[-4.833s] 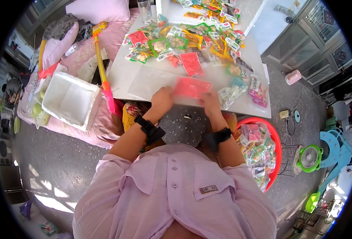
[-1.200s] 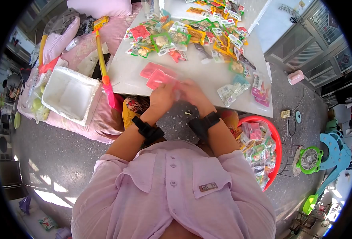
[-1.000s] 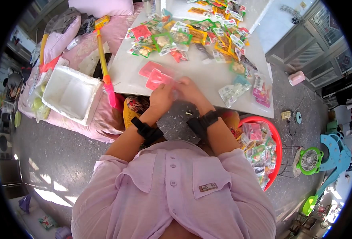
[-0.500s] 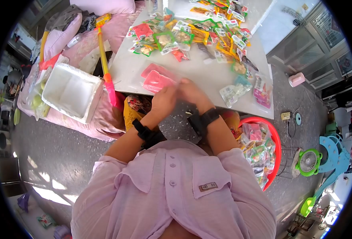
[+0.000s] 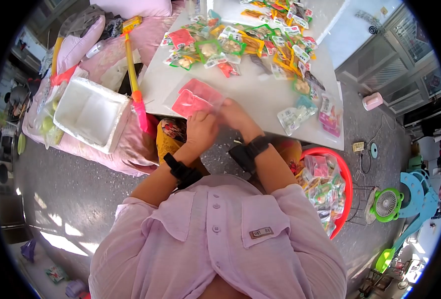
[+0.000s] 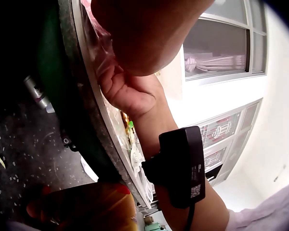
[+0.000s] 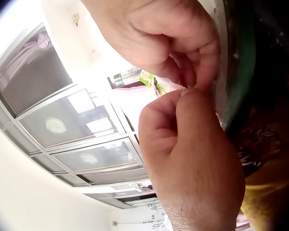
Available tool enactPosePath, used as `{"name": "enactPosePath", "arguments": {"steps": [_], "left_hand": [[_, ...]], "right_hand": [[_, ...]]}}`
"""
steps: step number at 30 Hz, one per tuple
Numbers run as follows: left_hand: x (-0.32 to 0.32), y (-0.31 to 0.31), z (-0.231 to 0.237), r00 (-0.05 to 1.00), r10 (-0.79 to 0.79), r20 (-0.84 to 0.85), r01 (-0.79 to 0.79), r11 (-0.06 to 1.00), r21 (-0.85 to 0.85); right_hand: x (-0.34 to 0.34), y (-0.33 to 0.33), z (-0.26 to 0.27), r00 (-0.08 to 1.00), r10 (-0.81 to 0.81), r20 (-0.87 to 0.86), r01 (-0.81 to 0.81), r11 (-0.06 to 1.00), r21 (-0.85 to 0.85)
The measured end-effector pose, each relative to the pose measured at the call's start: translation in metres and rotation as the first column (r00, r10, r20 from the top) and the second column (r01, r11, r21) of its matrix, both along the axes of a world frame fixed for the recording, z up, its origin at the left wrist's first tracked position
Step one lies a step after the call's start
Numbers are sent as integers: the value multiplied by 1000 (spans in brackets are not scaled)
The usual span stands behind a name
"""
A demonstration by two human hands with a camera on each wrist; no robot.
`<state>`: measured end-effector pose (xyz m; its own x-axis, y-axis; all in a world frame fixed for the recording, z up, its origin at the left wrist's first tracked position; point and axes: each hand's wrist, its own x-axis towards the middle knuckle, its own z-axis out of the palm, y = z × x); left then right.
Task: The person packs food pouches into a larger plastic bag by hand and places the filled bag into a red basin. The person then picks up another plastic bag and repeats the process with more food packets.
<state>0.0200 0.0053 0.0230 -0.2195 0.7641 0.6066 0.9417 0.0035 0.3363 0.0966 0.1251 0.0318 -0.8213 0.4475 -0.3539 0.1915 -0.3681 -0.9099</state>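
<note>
In the head view, two flat pink packets overlap at the table's front edge, with a clear plastic bag showing around them. My left hand grips the bag's near edge just below the packets. Beside it, my right hand pinches the bag's right end. In the right wrist view, the curled fingertips of my right hand meet those of my left hand, and the film between them is mostly hidden. Clear and pink plastic shows beside the hands in the left wrist view.
Many colourful snack packets lie heaped at the table's back. Clear packets and a purple packet lie at the right. A red basin of bagged packets stands below right, and a white foam box sits at left.
The hands have come together from farther apart. The pink packet that lay farther back and the one between the hands now overlap at left. Over the last second, they draw closer together.
</note>
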Motion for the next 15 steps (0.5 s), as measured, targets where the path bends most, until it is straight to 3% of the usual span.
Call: {"name": "enactPosePath", "arguments": {"steps": [4,7,10,13,15], "left_hand": [[-1,0,2,1000,25,7,-25,1000,-4],[-3,-2,2,999,43,-4,-43,998,-44],[-2,0,3,996,87,-30,-88,995,-46],[-6,3,-7,991,123,-46,-127,985,-120],[-10,5,-9,992,121,-32,-125,972,-201]], "right_hand": [[-1,-3,5,997,-2,-74,-3,998,-67],[-3,-3,5,1000,8,-29,-9,999,-32],[-10,3,-9,999,35,29,-39,990,136],[-10,2,-12,996,-33,78,18,984,179],[-7,12,-16,984,161,77,-178,869,462]]}}
